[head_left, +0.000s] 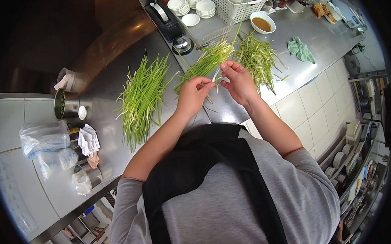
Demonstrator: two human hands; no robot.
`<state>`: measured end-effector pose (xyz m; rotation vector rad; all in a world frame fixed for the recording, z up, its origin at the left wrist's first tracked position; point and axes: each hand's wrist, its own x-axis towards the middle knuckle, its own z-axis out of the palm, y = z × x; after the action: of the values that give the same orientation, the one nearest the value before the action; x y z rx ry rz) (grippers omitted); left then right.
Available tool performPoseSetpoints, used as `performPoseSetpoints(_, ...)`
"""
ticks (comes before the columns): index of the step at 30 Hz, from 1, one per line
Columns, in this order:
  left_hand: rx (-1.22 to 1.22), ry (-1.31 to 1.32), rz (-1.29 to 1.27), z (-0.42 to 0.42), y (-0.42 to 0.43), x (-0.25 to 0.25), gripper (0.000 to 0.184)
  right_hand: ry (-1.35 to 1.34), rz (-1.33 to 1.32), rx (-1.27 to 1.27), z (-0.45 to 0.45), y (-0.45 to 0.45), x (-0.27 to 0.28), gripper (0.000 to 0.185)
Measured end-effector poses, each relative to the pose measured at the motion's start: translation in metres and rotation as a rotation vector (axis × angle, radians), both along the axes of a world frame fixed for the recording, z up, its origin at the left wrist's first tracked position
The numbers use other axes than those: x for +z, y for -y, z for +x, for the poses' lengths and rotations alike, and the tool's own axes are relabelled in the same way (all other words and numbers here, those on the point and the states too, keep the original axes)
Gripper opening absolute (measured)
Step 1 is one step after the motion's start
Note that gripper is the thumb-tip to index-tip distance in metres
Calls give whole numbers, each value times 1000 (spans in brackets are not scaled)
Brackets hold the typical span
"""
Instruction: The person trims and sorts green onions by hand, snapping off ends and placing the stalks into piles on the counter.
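Over the front edge of the steel counter, my left hand is closed in a pinch, thumb against fingers, on a thin green-and-white chive stalk. My right hand pinches the same stalk near its pale end, a little higher and to the right. Just beyond both hands lies a bunch of chives with white ends. A loose pile of chives is spread on the left. To the right, partly behind my right hand, sits a tangled heap of shorter green trimmings.
At the back are a tape dispenser, a service bell, stacked white dishes, a white basket and a bowl of brown sauce. A green cloth lies right. A metal pot and plastic bags stand left.
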<state>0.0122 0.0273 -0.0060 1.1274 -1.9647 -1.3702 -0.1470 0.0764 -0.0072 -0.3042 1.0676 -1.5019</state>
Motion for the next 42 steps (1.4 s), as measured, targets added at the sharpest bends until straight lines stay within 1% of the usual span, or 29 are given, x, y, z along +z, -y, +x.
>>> performPoseSetpoints(1,-20,50,88,1,1,2,20,0,0,1,0,0,-2,8)
performPoseSetpoints(4,-57,30,54,2,0,-6,16,9,1,-21,0,2,-4,7)
performPoseSetpoints(5,-57,30,55,3,-1,-10,16,17,-11,-64,-2,3,-3,7)
performPoseSetpoints(6,-84,61,12,4,-1,-11,15,24,-23,-107,-4,4,-2,7)
performPoseSetpoints(8,-114,93,-31,6,-2,-14,15,18,-31,-105,-11,5,1,7)
performPoseSetpoints(10,-179,116,-148,6,-3,-12,17,10,-40,-105,-15,5,3,7)
performPoseSetpoints(11,-180,115,-149,5,-4,-13,17,13,-33,-90,-15,4,4,7)
performPoseSetpoints(13,-200,136,-337,2,-5,-9,20,15,-28,-72,-14,3,5,7)
performPoseSetpoints(14,-199,136,-339,2,-6,-7,20,20,-15,-40,-12,1,5,7)
performPoseSetpoints(16,-200,313,-149,0,-8,11,20,25,1,-10,-10,0,2,7)
performPoseSetpoints(17,-202,314,-147,0,-9,8,20,0,-8,31,-9,-1,-2,7)
performPoseSetpoints(19,-117,190,-380,3,-8,2,23,-21,-16,72,-7,-2,-5,8)
performPoseSetpoints(20,-117,192,-380,4,-7,0,23,-33,-1,79,-6,-2,-5,7)
performPoseSetpoints(22,-135,234,-253,7,-5,2,27,-44,12,87,-4,-2,-5,7)
performPoseSetpoints(23,-134,235,-254,8,-2,2,27,-59,14,109,-4,-2,-6,7)
performPoseSetpoints(25,-198,284,-46,11,3,-1,31,-74,16,130,-3,-3,-7,7)
performPoseSetpoints(26,-198,284,-46,12,3,-6,31,-88,14,150,-3,-4,-7,7)
performPoseSetpoints(28,-136,229,-573,14,1,-10,34,-100,11,171,-2,-5,-9,7)
performPoseSetpoints(29,-135,230,-575,16,5,-11,34,-98,10,160,-1,-4,-11,6)
performPoseSetpoints(31,-238,353,223,17,12,5,40,-96,6,147,1,-4,-14,5)
performPoseSetpoints(32,-238,353,221,17,11,3,40,-109,14,144,1,-4,-16,5)
performPoseSetpoints(34,-108,218,-305,18,3,-1,40,-121,20,138,3,-4,-17,6)
performPoseSetpoints(35,-110,218,-307,18,1,-2,40,-122,19,138,4,-5,-17,6)
performPoseSetpoints(37,-7,189,-318,15,-1,6,45,-122,18,138,7,-6,-18,7)
performPoseSetpoints(38,-8,188,-320,15,5,9,45,-127,23,144,8,-6,-19,7)
performPoseSetpoints(39,-101,307,-34,16,15,12,49,-132,29,151,9,-6,-20,8)
performPoseSetpoints(41,-194,423,253,17,17,13,53,-138,33,158,12,-7,-18,9)
performPoseSetpoints(42,-119,308,3,18,10,11,54,-143,38,164,14,-7,-18,9)
